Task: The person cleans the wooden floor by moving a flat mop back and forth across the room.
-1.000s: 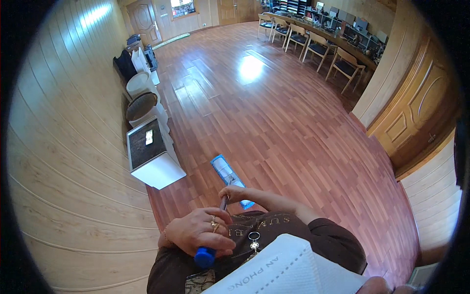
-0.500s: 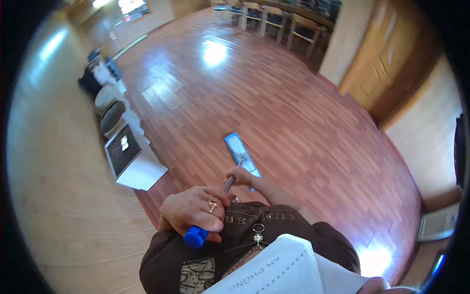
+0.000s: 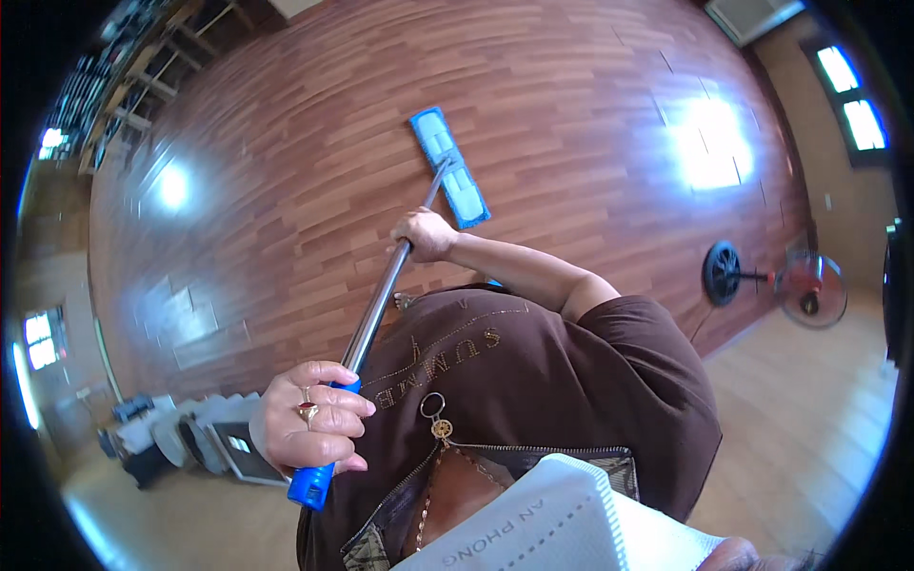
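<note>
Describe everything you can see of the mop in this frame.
The mop has a long, shiny metal pole with a blue grip at its near end and a flat, rectangular blue pad at the far end. The pad lies flat on the reddish wooden floor; the pole slants up from it toward the person. The left hand wraps its fingers around the pole just above the blue grip; the right hand clasps the pole lower down, nearer the pad.

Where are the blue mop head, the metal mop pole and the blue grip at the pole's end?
blue mop head [image 3: 449,167], head view, on the middle of the flat pad.
metal mop pole [image 3: 376,309], head view, on the bare shaft between the two hands.
blue grip [image 3: 310,485], head view, on the end below the left hand.
</note>
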The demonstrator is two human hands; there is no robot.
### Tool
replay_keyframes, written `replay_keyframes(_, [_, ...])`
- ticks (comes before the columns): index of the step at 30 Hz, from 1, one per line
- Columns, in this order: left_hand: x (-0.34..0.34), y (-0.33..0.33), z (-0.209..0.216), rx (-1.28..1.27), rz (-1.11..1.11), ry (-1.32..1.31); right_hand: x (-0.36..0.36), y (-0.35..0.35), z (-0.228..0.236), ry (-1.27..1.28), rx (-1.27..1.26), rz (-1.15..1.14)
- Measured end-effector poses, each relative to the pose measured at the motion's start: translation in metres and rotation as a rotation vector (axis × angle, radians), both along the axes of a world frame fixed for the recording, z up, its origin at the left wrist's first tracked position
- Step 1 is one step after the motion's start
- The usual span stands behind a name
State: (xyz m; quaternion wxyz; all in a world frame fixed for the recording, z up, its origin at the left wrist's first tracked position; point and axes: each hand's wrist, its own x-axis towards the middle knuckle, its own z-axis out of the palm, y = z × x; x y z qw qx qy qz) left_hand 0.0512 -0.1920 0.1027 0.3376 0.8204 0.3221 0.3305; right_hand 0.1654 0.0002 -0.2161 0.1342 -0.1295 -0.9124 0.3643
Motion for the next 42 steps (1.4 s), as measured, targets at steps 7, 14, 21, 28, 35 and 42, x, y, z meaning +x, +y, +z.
replay_keyframes(7, [-0.065,0.091,-0.039,-0.040,-0.284,-0.277,0.054,0.019,-0.003,-0.049,-0.035,-0.515])
replay_keyframes(14, [-0.049,0.183,-0.084,-0.102,-0.493,-0.387,0.134,0.022,-0.030,-0.163,0.002,-0.986])
replay_keyframes(21, [0.005,0.232,-0.107,-0.266,-0.617,-0.284,0.204,-0.023,-0.044,-0.105,0.118,-1.383])
replay_keyframes(28, [0.040,0.256,-0.114,-0.388,-0.760,-0.239,0.218,-0.070,-0.046,-0.155,0.053,-1.710])
replay_keyframes(35, [0.053,0.263,-0.111,-0.409,-0.863,-0.213,0.220,-0.064,-0.059,-0.087,0.074,-1.802])
replay_keyframes(42, [0.035,0.237,-0.104,-0.316,-0.656,-0.213,0.218,-0.031,-0.062,-0.031,0.009,-1.613])
